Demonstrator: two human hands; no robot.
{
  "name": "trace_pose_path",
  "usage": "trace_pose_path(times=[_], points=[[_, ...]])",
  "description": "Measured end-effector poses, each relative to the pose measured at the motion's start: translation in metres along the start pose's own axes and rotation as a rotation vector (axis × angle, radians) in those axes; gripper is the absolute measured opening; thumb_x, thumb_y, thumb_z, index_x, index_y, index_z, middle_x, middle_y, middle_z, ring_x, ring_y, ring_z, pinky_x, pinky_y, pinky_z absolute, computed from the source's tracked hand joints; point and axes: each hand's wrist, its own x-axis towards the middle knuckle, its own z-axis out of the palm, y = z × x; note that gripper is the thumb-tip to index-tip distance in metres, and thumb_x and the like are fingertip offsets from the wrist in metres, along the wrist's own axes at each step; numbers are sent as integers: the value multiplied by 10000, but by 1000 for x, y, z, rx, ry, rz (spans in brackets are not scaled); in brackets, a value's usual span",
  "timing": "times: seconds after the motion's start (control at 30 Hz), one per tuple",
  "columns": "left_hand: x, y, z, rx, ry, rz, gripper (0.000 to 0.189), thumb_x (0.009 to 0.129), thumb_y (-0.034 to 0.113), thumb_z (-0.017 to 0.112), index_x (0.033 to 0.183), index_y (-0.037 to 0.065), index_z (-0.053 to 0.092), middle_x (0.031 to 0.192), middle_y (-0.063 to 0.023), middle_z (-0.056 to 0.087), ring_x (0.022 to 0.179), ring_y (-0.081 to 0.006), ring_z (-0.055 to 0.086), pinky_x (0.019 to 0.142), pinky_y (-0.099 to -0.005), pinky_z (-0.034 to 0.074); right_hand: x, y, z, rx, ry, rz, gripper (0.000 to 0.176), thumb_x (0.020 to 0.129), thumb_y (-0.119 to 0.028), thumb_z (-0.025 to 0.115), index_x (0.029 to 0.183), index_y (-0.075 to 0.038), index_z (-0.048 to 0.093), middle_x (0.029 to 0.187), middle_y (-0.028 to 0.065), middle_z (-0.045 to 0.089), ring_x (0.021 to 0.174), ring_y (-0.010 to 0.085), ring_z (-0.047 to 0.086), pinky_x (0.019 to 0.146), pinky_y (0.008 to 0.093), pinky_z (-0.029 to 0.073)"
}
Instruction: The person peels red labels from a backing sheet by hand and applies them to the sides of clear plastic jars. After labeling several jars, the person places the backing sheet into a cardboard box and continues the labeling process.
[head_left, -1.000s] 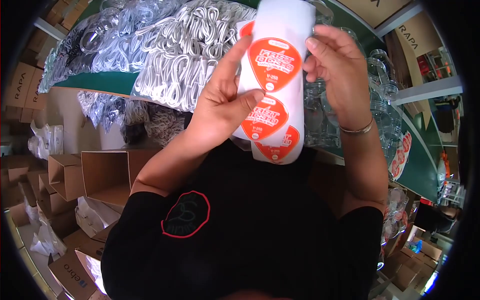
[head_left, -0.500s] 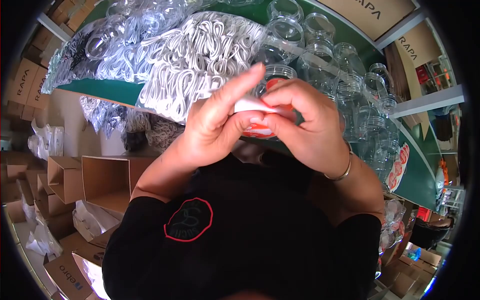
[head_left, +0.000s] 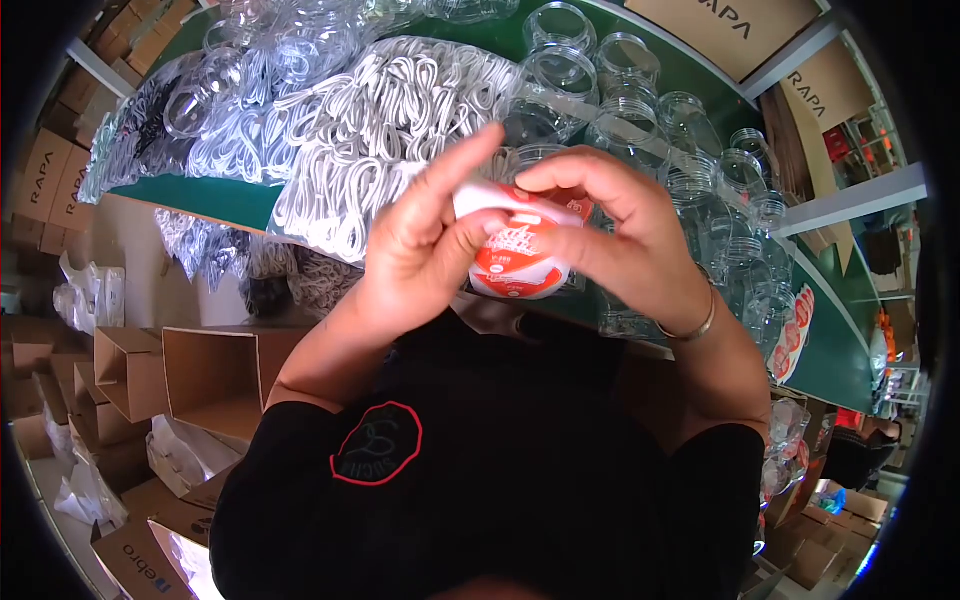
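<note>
1. A green counter [head_left: 230, 195] curves across the top of the view, piled with white plastic loops [head_left: 380, 120] and crowded with clear jars [head_left: 640, 110]. Open cardboard boxes [head_left: 210, 370] stand on the floor below its edge.
2. The label strip [head_left: 515, 262], white backing with orange labels, is held in the air just in front of the chest, over the near edge of the counter.
3. The left hand [head_left: 420, 250] pinches the strip with thumb against fingers, its forefinger sticking up free. The right hand [head_left: 620, 240] is closed on the strip's upper edge, fingertips curled over the white backing.
4. As a judgement, the work is at an early step. One orange label faces the camera and looks to be just starting to lift from its backing. None of the jars I can make out carries a label, so nearly all the labelling seems left to do.
5. More orange labels [head_left: 790, 335] lie at the far right of the counter.
6. Room is tight: jars stand just behind the hands and the loop pile presses in from the left. The only free space is the air between chest and counter edge.
</note>
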Motion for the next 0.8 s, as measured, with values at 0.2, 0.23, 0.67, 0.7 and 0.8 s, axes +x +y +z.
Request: trace_pose_path(times=[0.2,0.23,0.67,0.7,0.8], points=[[1,-6,-1,153,-17,100,470,860,-58,599,1316,-15,496,1253,-158,606,918,-243,678,760,-274,537,-4,7,4,-313,-20,-125,156,816,27,647,970,-2,643,940,68,638,767,136,559,707,220,440],[1,-6,-1,152,-16,99,470,860,-58,599,1316,-15,496,1253,-158,606,918,-243,678,760,-274,537,-4,9,4,-314,-20,-124,156,816,27,647,970,-2,643,940,68,638,767,136,559,707,220,440],[-2,-4,-3,375,-130,243,468,845,-51,608,1302,-17,512,1273,-156,596,857,-234,677,771,-276,536,-4,14,1,196,-48,240,70,873,-3,614,927,18,655,919,41,656,739,71,534,683,178,432],[-1,-4,-3,374,-94,248,470,844,-51,608,1303,-17,512,1273,-159,595,833,-231,677,760,-275,536,-3,14,2,219,-58,212,64,879,-7,611,914,19,658,910,38,656,734,64,530,676,174,429],[-3,1,-8,372,-160,219,487,844,-56,603,1317,-16,496,1294,-167,578,844,-221,672,761,-273,535,-6,19,-1,174,-44,207,77,881,-9,609,933,18,659,884,39,649,717,66,524,660,173,425]])
